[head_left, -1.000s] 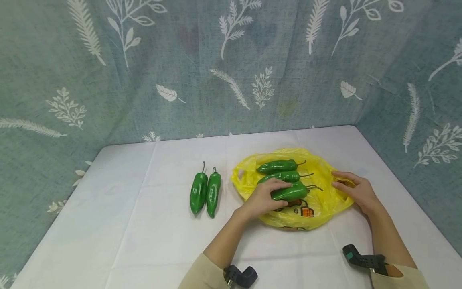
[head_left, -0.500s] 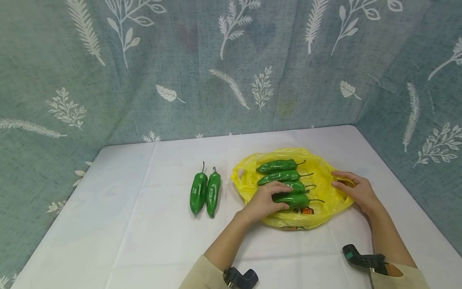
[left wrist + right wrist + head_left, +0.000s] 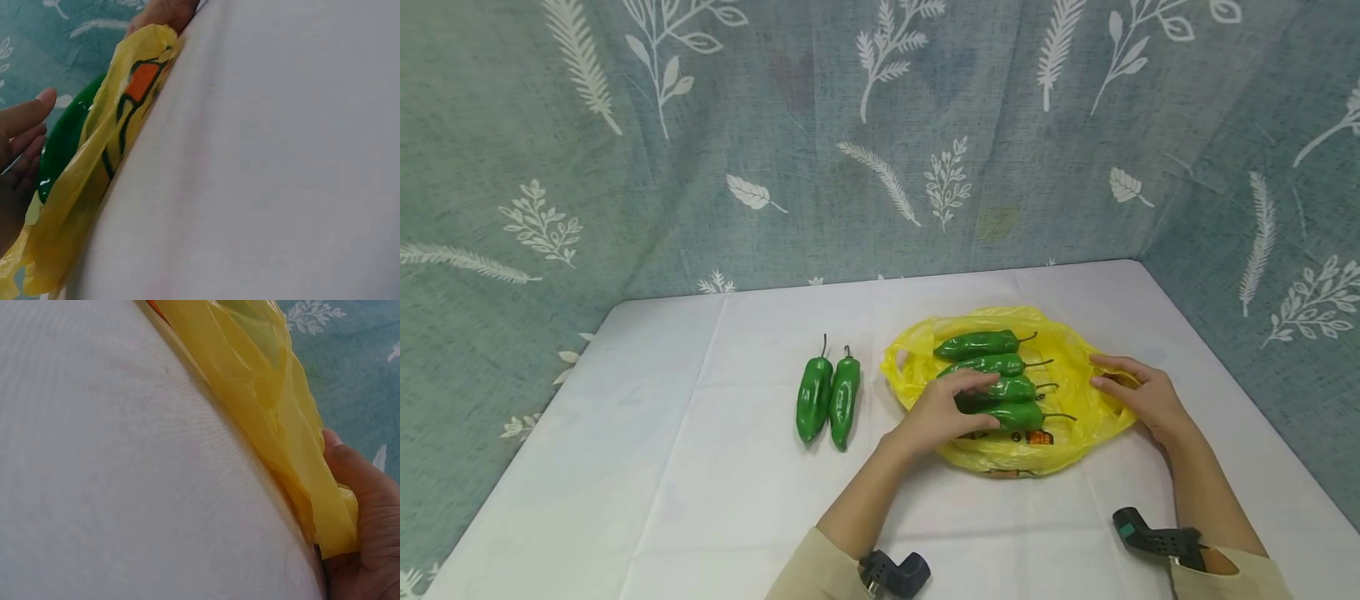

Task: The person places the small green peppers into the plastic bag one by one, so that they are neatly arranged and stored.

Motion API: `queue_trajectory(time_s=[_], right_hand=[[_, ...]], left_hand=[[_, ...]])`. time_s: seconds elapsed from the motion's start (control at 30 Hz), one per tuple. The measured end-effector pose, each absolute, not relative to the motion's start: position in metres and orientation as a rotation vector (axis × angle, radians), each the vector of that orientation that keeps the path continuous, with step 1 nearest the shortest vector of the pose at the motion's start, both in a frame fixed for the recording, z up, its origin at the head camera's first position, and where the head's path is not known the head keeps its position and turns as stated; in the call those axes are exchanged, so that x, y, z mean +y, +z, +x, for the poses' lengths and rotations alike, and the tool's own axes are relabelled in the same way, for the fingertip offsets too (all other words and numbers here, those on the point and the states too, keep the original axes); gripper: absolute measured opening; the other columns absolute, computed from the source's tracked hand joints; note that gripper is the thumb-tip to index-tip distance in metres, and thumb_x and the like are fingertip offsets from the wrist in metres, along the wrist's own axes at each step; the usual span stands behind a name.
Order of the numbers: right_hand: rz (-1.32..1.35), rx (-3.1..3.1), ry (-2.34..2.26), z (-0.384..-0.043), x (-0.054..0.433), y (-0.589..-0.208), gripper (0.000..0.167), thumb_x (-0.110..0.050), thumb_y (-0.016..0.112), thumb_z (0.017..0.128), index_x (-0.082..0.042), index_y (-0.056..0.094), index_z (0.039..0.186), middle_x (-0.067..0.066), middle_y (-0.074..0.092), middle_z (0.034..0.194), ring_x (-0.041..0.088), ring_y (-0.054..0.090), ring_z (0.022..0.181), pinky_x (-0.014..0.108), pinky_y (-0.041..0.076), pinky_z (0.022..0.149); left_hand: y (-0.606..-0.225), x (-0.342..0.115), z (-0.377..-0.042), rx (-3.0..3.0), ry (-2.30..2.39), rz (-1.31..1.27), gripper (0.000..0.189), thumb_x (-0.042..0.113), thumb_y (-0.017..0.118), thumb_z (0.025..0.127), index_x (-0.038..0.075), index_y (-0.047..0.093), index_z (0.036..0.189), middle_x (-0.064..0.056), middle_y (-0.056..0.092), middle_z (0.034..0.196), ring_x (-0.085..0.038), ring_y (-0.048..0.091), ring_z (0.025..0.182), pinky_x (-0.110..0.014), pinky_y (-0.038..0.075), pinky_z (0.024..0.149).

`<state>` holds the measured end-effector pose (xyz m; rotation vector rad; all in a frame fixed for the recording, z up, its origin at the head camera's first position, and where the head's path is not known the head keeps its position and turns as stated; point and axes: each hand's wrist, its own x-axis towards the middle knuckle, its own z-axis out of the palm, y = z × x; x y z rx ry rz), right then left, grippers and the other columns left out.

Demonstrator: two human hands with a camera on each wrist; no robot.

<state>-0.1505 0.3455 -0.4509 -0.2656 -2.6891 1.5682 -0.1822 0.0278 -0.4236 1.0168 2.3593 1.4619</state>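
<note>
Several glossy green peppers lie side by side on a yellow plastic bag, stems to the right. Over the near ones, at the bag's left side, is my left hand, its thumb and fingers spread apart. In the left wrist view, the thumb of that hand stands clear of the nearest green pepper. My right hand holds the bag's right edge, and the right wrist view has its thumb and fingers around the gathered plastic. Part of the near peppers is hidden behind the left hand.
Two more green peppers, a left one and a right one, lie close together left of the bag, stems pointing away. A white cloth covers the table. Behind it hangs a grey-green leaf-patterned curtain.
The nearest pepper has come down toward the bag's near side, exposing the one behind it. My left hand has loosened its fingers from it. The right hand stays in place.
</note>
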Motion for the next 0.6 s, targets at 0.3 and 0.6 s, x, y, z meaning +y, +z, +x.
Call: queue_trajectory(time_s=[0.3, 0.6], right_hand=[[-0.27, -2.7, 1.564, -0.15, 0.345, -0.451, 0.066, -0.044, 0.063, 0.088, 0.0, 0.047, 0.135, 0.022, 0.034, 0.148, 0.041, 0.027, 0.135, 0.058, 0.027, 0.108], [-0.216, -2.682, 1.536, -0.148, 0.344, -0.449, 0.063, -0.043, 0.062, 0.089, -0.002, 0.049, 0.135, 0.021, 0.037, 0.146, 0.036, 0.033, 0.131, -0.001, 0.036, 0.084]], left_hand=[[-0.411, 0.01, -0.19, 2.354, 1.554, 0.933, 0.063, 0.021, 0.079, 0.077, 0.012, 0.054, 0.134, 0.003, 0.057, 0.132, -0.018, 0.055, 0.118, -0.036, 0.046, 0.098], [-0.405, -0.005, -0.195, 2.402, 1.552, 0.827, 0.083, 0.027, 0.081, 0.075, 0.018, 0.04, 0.145, 0.002, 0.048, 0.143, -0.019, 0.042, 0.132, -0.041, 0.034, 0.109]])
